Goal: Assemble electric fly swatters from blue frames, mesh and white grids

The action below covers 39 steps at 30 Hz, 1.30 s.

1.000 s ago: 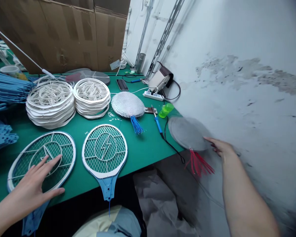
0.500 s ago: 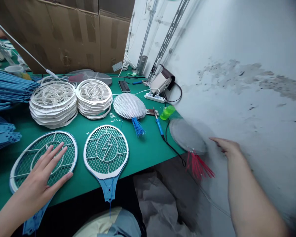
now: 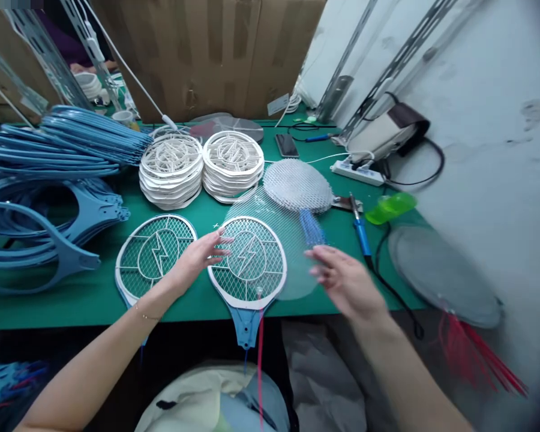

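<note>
My right hand (image 3: 348, 282) has its fingers closed at the right edge of a thin round metal mesh (image 3: 299, 273), blurred by motion, with a red wire (image 3: 261, 360) hanging from it. The mesh overlaps the right mosquito racket head (image 3: 246, 303), which has a white lightning-bolt grid and blue neck. My left hand (image 3: 207, 247) reaches over that racket's left edge, fingers stretched out and apart. Under my left forearm lies a second racket head (image 3: 137, 231), partly covered. Behind the held mesh sits a stack of mesh discs (image 3: 297, 183) with blue wires.
White grid covers stand in two stacks, left (image 3: 171, 180) and right (image 3: 231, 174). Blue racket frames (image 3: 63, 141) pile up at left. At right are a soldering iron (image 3: 360, 231), a green plastic piece (image 3: 391, 207), a power strip (image 3: 357, 172) and red-wired mesh discs (image 3: 445, 270).
My right hand has come in from the red-wired mesh stack with one mesh, now over the right racket. My left hand has moved from the left racket to the right one. The view has shifted left.
</note>
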Each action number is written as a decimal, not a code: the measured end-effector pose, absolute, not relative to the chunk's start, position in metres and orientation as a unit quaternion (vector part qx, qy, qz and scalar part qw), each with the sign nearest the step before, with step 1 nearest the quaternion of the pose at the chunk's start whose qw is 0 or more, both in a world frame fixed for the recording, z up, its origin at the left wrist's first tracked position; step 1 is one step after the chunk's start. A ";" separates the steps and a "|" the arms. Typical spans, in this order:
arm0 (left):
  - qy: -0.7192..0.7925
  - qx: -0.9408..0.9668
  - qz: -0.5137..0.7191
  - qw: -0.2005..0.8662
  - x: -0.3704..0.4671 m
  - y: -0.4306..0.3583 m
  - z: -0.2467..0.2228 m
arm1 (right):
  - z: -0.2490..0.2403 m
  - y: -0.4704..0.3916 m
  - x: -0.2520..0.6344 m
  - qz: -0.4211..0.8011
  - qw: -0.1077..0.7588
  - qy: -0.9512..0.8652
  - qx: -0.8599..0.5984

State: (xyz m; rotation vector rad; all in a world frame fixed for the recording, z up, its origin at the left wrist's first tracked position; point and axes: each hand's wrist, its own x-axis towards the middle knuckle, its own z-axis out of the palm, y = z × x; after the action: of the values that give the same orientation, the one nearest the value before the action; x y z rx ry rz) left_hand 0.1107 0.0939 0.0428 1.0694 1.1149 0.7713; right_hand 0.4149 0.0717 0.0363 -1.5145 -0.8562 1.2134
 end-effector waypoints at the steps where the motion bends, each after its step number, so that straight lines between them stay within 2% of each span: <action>1: 0.496 0.441 0.343 0.665 0.109 0.097 0.039 | 0.027 0.074 0.392 0.535 0.472 -0.327 -0.619; 3: 0.516 0.417 0.344 0.664 0.104 0.102 0.033 | 0.010 0.076 0.369 0.563 0.448 -0.293 -0.629; 6: 0.582 0.446 0.314 0.603 0.097 0.106 0.025 | -0.010 0.077 0.370 0.541 0.428 -0.304 -0.657; 12: 0.636 0.523 0.242 0.513 0.092 0.106 0.019 | -0.023 0.082 0.373 0.528 0.389 -0.345 -0.672; 17: 0.623 0.686 0.212 0.312 0.099 0.101 0.023 | -0.025 0.080 0.369 0.509 0.389 -0.365 -0.675; 20: 0.540 0.787 0.148 0.258 0.119 0.102 0.026 | -0.025 0.077 0.369 0.496 0.397 -0.368 -0.678; 23: 0.470 0.848 0.051 0.238 0.142 0.109 0.027 | -0.025 0.076 0.370 0.491 0.401 -0.368 -0.680; 27: 0.459 0.856 -0.024 0.236 0.162 0.121 0.022 | -0.027 0.077 0.371 0.495 0.397 -0.370 -0.679; 39: 0.462 0.833 -0.036 0.302 0.166 0.128 0.014 | -0.026 0.081 0.368 0.517 0.390 -0.347 -0.678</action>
State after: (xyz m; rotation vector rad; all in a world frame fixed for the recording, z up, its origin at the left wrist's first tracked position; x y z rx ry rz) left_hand 0.1664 0.1279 0.0142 2.2086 1.2245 -0.0947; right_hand 0.3685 0.0814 -0.0261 -1.7242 -0.8817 1.3132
